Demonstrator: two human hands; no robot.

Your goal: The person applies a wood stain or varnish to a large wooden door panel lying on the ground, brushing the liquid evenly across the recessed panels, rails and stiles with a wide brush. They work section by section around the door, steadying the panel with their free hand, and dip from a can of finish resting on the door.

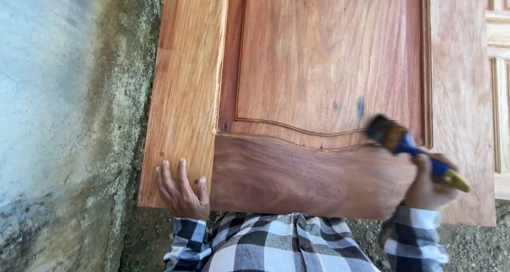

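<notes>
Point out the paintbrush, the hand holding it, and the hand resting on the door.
paintbrush [399, 139]: head view, on the ferrule near the bristles.
right hand [427, 187]: head view, back of the hand.
left hand [180, 192]: head view, on the knuckles.

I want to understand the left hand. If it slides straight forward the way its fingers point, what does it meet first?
The left hand lies flat on the wooden door, fingers pointing up its left stile. Straight on, only bare stile shows to the picture's top edge, so the way looks free.
</notes>
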